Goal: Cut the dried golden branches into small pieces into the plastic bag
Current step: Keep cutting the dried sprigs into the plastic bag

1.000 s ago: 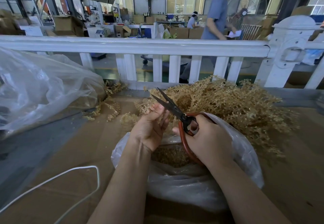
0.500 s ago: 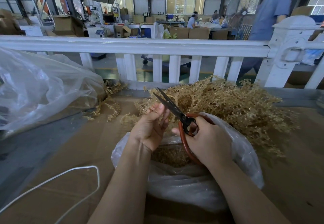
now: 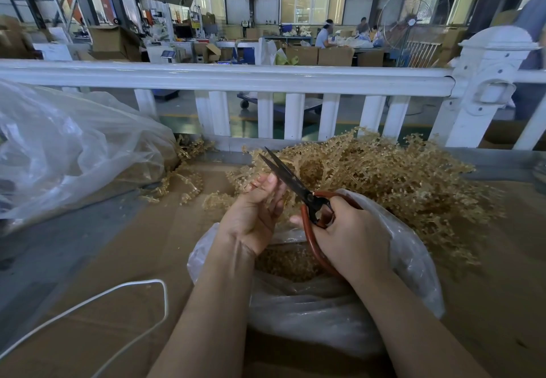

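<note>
Dried golden branches (image 3: 384, 176) lie in a loose, tangled heap of thin beaded twigs, just beyond the plastic bag (image 3: 325, 312) and partly touching its far rim. Over the bag's open mouth, the left hand (image 3: 254, 212) curls its fingers around a small sprig of the same golden stuff, pinching it near the blades. The right hand (image 3: 351, 238) grips the red handle loops of the scissors (image 3: 298, 188), whose dark blades are slightly parted and point up and away from the bag. Inside the bag sits a layer of short golden cut pieces (image 3: 283, 259). Left of the bag, a few stray sprigs (image 3: 183, 182) lie on the cardboard surface (image 3: 124, 259), near a large clear plastic sack (image 3: 68, 153). A white cord (image 3: 118, 298) loops near the bag's left. A white fence (image 3: 266, 79) runs behind the heap.
</note>
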Tool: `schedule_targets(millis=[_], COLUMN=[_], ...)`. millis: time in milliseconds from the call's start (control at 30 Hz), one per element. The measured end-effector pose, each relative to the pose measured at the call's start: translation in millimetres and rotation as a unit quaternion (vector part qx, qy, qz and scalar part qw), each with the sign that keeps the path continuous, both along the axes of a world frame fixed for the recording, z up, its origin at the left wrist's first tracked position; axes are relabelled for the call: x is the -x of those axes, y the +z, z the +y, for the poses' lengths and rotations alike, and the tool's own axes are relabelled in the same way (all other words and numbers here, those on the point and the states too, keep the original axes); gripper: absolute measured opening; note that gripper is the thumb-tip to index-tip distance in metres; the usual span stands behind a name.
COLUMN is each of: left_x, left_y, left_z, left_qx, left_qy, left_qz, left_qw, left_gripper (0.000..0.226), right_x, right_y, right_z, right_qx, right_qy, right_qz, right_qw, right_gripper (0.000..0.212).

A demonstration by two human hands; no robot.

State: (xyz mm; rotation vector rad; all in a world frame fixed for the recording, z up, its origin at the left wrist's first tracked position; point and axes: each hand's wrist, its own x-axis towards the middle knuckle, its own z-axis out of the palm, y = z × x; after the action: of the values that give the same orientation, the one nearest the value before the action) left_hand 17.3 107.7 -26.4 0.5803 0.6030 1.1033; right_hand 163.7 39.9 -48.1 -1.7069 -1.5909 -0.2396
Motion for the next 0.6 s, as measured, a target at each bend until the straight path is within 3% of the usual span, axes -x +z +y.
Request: schedule_targets(millis=[100,300,600], left_x=[-0.1,-1.9,-5.9], left_y=[-0.7,0.5,-1.7], left_z=[0.2,-1.5,-5.2], left_qx=[-0.005,-0.011,-0.045], left_qy=[-0.004,-0.013,-0.041], left_qz=[0.011,0.060,0.135], left_qw=[1.000,0.998,0.989], left_gripper=[0.020,0.020,0.025], right_x=[-1.1,-2.4,-4.1], right_y=[-3.3,0.0,-2.3], right_z=[0.6,2.0,8.3], right_qx=[-0.004,-0.014,0.018], right_qy=[-0.003,0.035,0.095], right_qz=[0.013,0.202,0.349], right_qw=[1.000,0.979,0.932], right_gripper=[0.052,0.038,0.030])
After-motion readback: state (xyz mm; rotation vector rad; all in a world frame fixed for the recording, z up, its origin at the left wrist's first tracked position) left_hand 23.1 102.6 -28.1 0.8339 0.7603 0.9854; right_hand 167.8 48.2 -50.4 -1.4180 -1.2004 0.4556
